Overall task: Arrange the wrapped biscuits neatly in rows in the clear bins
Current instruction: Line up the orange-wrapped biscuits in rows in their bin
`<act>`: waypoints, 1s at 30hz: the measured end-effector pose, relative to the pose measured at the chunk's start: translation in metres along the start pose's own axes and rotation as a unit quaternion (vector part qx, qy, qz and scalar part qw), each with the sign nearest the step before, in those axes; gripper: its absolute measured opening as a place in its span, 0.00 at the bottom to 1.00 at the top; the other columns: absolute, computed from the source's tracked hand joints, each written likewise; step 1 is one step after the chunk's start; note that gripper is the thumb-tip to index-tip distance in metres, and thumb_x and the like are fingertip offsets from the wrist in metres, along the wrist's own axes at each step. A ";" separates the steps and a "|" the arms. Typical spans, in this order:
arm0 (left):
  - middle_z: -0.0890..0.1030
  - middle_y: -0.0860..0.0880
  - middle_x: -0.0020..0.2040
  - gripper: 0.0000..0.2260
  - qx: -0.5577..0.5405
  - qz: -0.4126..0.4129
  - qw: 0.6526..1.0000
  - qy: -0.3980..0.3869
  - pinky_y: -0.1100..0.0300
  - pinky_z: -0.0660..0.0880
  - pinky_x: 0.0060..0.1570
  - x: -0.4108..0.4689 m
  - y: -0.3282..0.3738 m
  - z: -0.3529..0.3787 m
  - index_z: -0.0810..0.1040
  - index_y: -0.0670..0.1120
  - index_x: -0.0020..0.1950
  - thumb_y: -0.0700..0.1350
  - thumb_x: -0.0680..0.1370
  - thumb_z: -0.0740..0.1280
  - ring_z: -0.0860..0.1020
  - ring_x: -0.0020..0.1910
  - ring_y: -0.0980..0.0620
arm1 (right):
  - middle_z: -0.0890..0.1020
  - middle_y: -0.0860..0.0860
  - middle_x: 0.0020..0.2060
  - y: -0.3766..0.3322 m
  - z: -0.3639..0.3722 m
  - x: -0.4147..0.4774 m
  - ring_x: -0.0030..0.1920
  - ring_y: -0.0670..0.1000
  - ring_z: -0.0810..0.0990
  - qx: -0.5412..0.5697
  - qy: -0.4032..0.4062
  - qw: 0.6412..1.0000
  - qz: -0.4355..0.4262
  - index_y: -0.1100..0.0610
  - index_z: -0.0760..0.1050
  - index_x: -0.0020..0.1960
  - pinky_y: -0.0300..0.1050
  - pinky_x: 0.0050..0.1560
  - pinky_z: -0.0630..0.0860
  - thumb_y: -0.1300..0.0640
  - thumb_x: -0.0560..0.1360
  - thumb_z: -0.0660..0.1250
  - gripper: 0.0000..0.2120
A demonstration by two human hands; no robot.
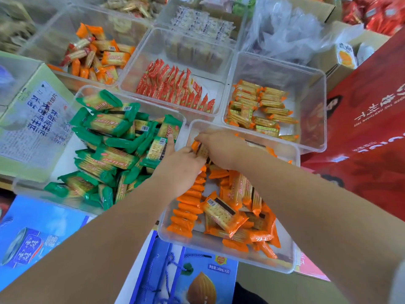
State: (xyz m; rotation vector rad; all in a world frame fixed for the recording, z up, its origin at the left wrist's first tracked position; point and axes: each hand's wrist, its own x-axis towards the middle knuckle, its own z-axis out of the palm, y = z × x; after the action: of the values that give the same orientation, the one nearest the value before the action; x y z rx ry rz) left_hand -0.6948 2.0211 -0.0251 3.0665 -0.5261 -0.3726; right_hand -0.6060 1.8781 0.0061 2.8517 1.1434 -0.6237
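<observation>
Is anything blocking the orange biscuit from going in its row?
Nothing visible. The right hand holds the biscuit, the left hand touching it, at the far end of the row in the near bin; the loose pile lies beside.

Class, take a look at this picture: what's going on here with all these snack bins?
A person is sorting wrapped biscuits in clear bins. Both hands reach to the far end of the near bin: the right hand pinches an orange pack, with the left hand against it. Along that bin's left side a row of orange packs stands on edge; the rest lie in a loose heap. The green packs in the left bin are jumbled.
</observation>
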 end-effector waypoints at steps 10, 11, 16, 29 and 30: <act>0.80 0.53 0.59 0.13 -0.010 0.014 0.999 -0.040 0.24 0.44 0.73 0.008 -0.001 -0.001 0.73 0.55 0.68 0.53 0.85 0.58 0.67 0.68 0.46 | 0.73 0.57 0.56 0.003 0.032 0.015 0.57 0.60 0.73 -0.078 0.053 0.994 0.056 0.55 0.72 0.63 0.50 0.49 0.66 0.56 0.77 0.63 0.15; 0.80 0.53 0.58 0.12 -0.007 0.013 0.999 -0.040 0.24 0.44 0.72 0.009 -0.001 0.000 0.73 0.55 0.68 0.53 0.85 0.58 0.67 0.67 0.46 | 0.73 0.57 0.56 0.005 0.032 0.012 0.57 0.60 0.73 -0.073 0.061 0.994 0.054 0.56 0.71 0.63 0.51 0.51 0.66 0.55 0.77 0.62 0.15; 0.80 0.53 0.58 0.13 0.015 0.010 0.999 -0.030 0.21 0.43 0.70 0.014 0.002 0.005 0.72 0.56 0.70 0.51 0.85 0.59 0.66 0.67 0.45 | 0.70 0.58 0.55 0.005 0.036 0.005 0.45 0.57 0.73 0.007 0.049 0.997 0.058 0.55 0.72 0.63 0.50 0.42 0.66 0.60 0.78 0.64 0.13; 0.73 0.50 0.67 0.21 0.028 -0.022 0.999 0.025 0.25 0.40 0.71 0.006 0.010 0.012 0.64 0.52 0.77 0.50 0.84 0.59 0.66 0.72 0.45 | 0.78 0.52 0.43 0.019 0.033 -0.009 0.48 0.56 0.80 0.055 0.037 0.992 0.109 0.54 0.74 0.46 0.45 0.36 0.65 0.54 0.77 0.68 0.04; 0.74 0.50 0.68 0.21 0.018 -0.030 0.999 0.038 0.26 0.40 0.72 0.002 0.011 0.012 0.64 0.51 0.77 0.49 0.84 0.60 0.66 0.73 0.46 | 0.80 0.53 0.45 0.017 0.033 -0.009 0.49 0.56 0.80 0.073 0.056 0.991 0.100 0.54 0.76 0.49 0.45 0.37 0.66 0.54 0.78 0.67 0.04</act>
State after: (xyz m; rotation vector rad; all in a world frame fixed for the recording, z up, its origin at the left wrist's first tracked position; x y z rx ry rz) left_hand -0.6993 2.0107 -0.0369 3.1218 -0.4445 -0.2504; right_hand -0.6122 1.8549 -0.0235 3.1090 0.8383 -0.5669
